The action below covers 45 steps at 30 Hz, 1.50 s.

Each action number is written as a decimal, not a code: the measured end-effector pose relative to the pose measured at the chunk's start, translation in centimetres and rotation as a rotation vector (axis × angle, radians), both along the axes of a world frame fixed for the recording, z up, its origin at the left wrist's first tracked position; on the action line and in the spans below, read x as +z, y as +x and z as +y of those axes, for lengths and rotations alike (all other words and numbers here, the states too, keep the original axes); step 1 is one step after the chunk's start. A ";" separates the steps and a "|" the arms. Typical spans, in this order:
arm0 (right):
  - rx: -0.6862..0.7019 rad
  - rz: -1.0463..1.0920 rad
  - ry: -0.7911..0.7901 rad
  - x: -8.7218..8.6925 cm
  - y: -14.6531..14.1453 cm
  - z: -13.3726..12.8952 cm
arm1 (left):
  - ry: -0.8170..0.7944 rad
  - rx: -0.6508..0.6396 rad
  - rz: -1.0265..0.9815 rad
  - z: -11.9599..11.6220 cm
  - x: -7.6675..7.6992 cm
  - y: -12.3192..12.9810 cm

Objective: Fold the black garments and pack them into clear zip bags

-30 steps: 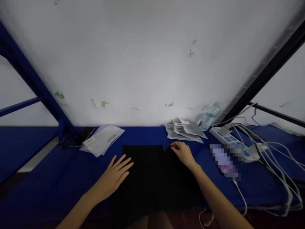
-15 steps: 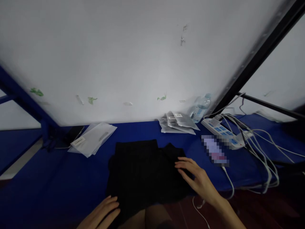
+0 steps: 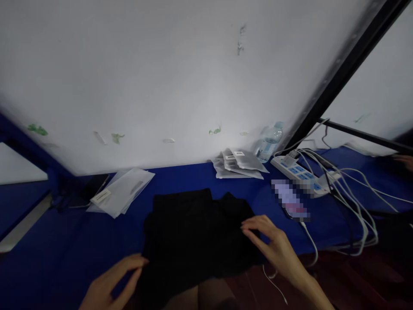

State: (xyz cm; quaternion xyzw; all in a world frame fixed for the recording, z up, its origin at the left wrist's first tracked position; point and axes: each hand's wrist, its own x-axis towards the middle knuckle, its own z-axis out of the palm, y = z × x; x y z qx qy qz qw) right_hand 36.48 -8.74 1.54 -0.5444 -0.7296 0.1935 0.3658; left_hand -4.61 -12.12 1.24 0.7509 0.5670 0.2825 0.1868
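Note:
A black cloth garment [image 3: 187, 232] lies partly folded on the blue tabletop [image 3: 87, 249], its near edge hanging over the front. My left hand [image 3: 112, 282] pinches the garment's left edge between thumb and fingers. On the opposite side, my right hand [image 3: 272, 241] has thumb and fingertips closed on the cloth near its right edge. The dark folds run together, so the garment's exact kind is unclear.
White packets [image 3: 124, 191] lie at back left. Grey zip bags [image 3: 238, 165] and a water bottle [image 3: 270, 142] stand against the wall. At right are a phone [image 3: 290, 200], a power strip [image 3: 298, 174] and looping white cables [image 3: 361, 206]. Part of another person's hand [image 3: 407, 160] shows far right.
My left hand has moved left from the garment's near left corner to pinch its left edge. My right hand's fingers have drawn together on the cloth. The view has shifted slightly.

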 end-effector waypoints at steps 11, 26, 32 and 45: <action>-0.287 -0.048 -0.038 -2.3 1.0 8.7 | -0.049 0.068 0.128 12.1 -0.6 0.7; -0.549 -0.181 -0.055 -3.2 3.1 7.4 | -0.142 0.184 -0.058 10.7 -2.3 2.2; -0.585 -0.328 0.106 1.1 0.0 7.0 | -0.135 0.184 -0.054 10.5 -2.5 2.6; -0.089 -0.182 0.214 -0.5 -12.0 3.8 | -0.114 0.162 -0.057 10.3 -2.7 2.4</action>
